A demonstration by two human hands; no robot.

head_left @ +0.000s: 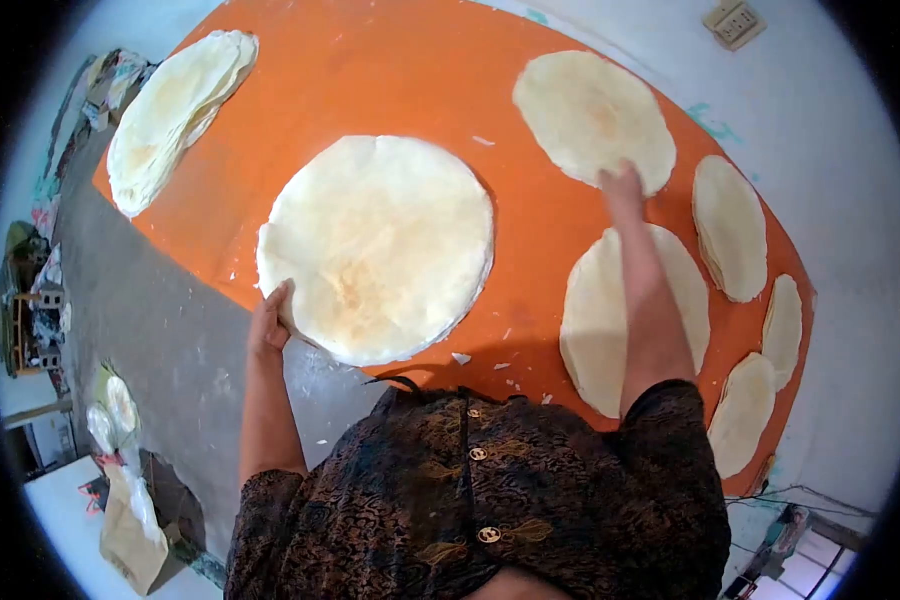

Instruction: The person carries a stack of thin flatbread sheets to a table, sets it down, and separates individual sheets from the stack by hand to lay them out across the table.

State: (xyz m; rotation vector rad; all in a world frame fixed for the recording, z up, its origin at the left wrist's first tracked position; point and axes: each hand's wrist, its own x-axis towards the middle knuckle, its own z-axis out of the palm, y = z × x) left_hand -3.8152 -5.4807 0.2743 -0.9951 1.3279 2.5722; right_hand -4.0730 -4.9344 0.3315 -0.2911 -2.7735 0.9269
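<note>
Shirt (560, 480), flatbreads (380, 230) in left hand's (269, 325) grip, farther flatbread (590, 110) at right hand (624, 190), closure unclear

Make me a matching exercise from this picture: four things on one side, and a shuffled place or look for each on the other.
Things:
1. left hand
2. right hand
3. tabletop
4. shirt

Places and looks:
A. dark and patterned, with buttons down the front
B. at the near edge of the top-right flatbread
C. plain orange, with pale crumbs on it
D. at the left edge of the large middle flatbread

Right pairs: 1-D, 2-B, 3-C, 4-A
</note>
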